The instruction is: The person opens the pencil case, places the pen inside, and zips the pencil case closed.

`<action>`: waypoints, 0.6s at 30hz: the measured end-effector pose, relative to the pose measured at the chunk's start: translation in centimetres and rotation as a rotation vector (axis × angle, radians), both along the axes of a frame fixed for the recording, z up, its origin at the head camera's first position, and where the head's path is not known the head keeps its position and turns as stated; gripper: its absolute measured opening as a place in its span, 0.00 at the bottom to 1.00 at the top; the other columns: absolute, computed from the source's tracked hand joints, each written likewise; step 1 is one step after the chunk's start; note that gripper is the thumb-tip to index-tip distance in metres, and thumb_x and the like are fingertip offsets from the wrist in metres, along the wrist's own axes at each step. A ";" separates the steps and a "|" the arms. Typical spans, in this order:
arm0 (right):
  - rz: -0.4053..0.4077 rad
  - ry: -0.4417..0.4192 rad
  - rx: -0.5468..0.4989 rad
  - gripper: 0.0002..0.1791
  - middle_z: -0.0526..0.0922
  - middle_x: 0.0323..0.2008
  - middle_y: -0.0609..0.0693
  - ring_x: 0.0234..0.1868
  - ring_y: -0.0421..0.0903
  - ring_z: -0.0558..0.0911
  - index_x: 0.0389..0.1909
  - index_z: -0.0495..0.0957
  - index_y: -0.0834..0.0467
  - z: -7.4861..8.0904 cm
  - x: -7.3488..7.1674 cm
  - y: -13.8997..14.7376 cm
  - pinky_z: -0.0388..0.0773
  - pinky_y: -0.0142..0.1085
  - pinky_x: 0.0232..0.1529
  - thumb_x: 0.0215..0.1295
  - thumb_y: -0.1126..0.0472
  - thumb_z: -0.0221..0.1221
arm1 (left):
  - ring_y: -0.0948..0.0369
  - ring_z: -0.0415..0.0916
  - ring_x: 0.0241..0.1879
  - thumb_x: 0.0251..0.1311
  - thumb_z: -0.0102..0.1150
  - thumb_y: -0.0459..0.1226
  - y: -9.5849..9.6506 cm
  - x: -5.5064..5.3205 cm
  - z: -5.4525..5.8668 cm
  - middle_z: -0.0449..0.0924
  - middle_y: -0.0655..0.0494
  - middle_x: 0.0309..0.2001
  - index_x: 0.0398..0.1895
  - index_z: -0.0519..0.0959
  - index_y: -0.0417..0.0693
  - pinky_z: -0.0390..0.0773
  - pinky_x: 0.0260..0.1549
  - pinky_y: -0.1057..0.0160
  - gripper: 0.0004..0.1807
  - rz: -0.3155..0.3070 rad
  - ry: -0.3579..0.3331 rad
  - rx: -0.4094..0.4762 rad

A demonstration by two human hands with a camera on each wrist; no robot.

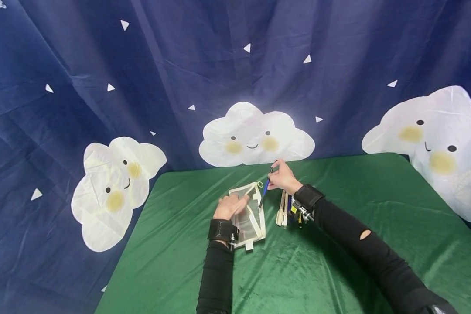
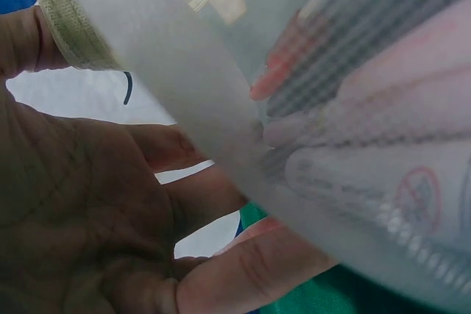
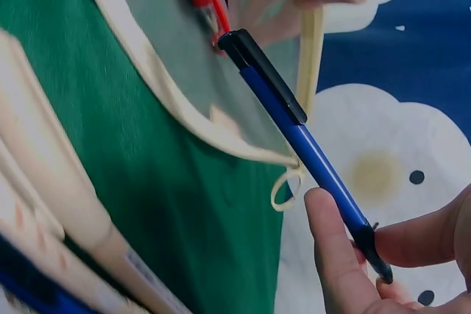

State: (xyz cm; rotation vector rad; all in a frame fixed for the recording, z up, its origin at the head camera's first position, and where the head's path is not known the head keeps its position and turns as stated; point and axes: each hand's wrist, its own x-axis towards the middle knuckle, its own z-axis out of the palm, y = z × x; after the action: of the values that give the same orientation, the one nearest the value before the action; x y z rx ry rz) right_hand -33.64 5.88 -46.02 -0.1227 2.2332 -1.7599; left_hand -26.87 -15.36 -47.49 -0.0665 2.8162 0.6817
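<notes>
A mesh pencil case [image 1: 244,223] with cream trim lies on the green cloth, and my left hand [image 1: 228,207] grips its edge. Through the mesh in the left wrist view show a red-tipped pen [image 2: 283,64] and some pale pens, partly blurred. My right hand [image 1: 283,176] pinches a blue pen [image 3: 313,156] by one black end, between thumb and fingers. The pen slants down, its black clip end over the case's right side near the opening. A small cream loop [image 3: 287,189] hangs from the case's corner beside the pen.
Several more pens [image 1: 281,211], pale, blue and dark, lie side by side on the green cloth [image 1: 337,270] below my right wrist. Behind the table hangs a dark blue curtain [image 1: 220,65] with white clouds.
</notes>
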 end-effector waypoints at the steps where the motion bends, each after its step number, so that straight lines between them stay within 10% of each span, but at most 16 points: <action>1: 0.002 -0.004 -0.003 0.25 0.77 0.48 0.69 0.44 0.64 0.85 0.69 0.53 0.63 -0.1 0.1 -0.2 0.85 0.52 0.54 0.76 0.70 0.48 | 0.39 0.75 0.63 0.66 0.36 0.59 0.0 0.0 0.0 0.80 0.38 0.62 0.56 0.81 0.40 0.66 0.67 0.41 0.37 -0.001 0.001 -0.001; 18: -0.018 -0.129 -0.100 0.25 0.81 0.36 0.61 0.26 0.46 0.86 0.65 0.57 0.69 -1.1 1.1 -3.2 0.89 0.43 0.44 0.71 0.73 0.54 | 0.38 0.74 0.64 0.68 0.35 0.58 0.1 0.0 0.2 0.80 0.38 0.62 0.47 0.84 0.41 0.64 0.69 0.40 0.35 -0.001 -0.009 -0.008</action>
State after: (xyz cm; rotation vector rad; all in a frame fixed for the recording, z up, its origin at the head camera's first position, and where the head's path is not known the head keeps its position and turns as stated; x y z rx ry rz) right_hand -32.58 2.64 -47.14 -0.0103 2.0631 -1.8346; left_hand -26.91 -15.25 -47.25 -0.0695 2.8100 0.6681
